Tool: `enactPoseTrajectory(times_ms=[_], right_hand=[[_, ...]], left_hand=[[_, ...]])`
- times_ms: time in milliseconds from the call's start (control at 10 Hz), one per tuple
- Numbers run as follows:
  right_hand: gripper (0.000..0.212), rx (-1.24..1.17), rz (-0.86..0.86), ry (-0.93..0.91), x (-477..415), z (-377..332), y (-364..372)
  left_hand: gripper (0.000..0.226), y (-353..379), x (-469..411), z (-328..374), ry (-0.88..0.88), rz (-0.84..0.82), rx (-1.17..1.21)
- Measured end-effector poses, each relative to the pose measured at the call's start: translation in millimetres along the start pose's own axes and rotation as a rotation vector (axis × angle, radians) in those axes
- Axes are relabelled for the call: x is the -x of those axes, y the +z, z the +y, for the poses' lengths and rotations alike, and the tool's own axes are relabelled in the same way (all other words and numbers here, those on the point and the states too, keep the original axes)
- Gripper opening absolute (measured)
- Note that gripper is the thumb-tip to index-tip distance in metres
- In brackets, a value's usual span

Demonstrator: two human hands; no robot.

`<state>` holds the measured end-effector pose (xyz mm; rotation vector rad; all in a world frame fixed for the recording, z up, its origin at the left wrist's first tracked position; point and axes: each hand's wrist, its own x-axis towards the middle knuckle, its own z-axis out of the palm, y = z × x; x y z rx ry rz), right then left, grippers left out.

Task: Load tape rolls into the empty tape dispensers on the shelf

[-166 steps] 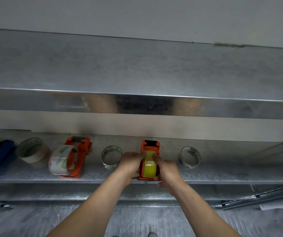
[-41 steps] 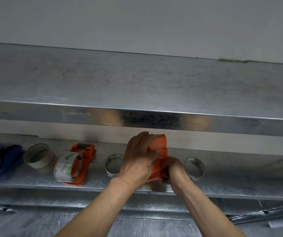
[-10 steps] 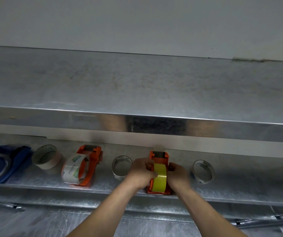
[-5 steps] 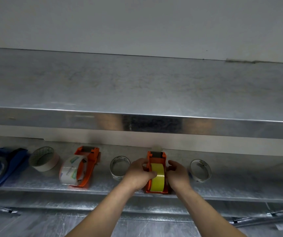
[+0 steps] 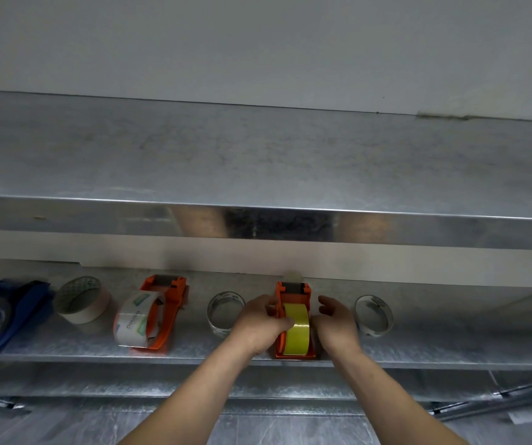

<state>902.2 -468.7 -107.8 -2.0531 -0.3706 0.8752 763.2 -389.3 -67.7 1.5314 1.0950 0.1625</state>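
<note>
Head view looks down along a metal shelf (image 5: 419,351) set under a broader steel ledge (image 5: 258,162). Near the middle of the shelf stands an orange tape dispenser (image 5: 293,295) with a yellow tape roll (image 5: 296,329) seated in it, the roll's face turned toward the camera and its lower edge close to the shelf's front lip. The left hand (image 5: 260,322) grips the dispenser's left side, thumb laid across onto the edge of the yellow roll, fingers curled behind the orange frame. The right hand (image 5: 333,322) sits just beside the dispenser's right side, fingers loosely spread and half curled; whether it touches the frame cannot be told.

Left of this, a second orange dispenser (image 5: 168,303) carries a clear printed roll (image 5: 136,319). Between the two dispensers a clear tape roll (image 5: 224,313) stands on edge, and another clear roll (image 5: 374,316) stands just right of the right hand. Farther left are a beige roll (image 5: 81,300) and a blue dispenser (image 5: 7,313) at the frame's edge.
</note>
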Motion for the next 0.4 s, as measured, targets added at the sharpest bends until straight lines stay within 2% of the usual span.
enactPoseTrajectory(times_ms=[200, 400], right_hand=[[0.059, -0.037, 0.053, -0.037, 7, -7, -2], [0.044, -0.108, 0.162, -0.122, 19, -17, 0]], left_hand=[[0.032, -4, 4, 1, 0.042, -0.007, -0.008], [0.029, -12, 14, 12, 0.110, 0.018, -0.016]])
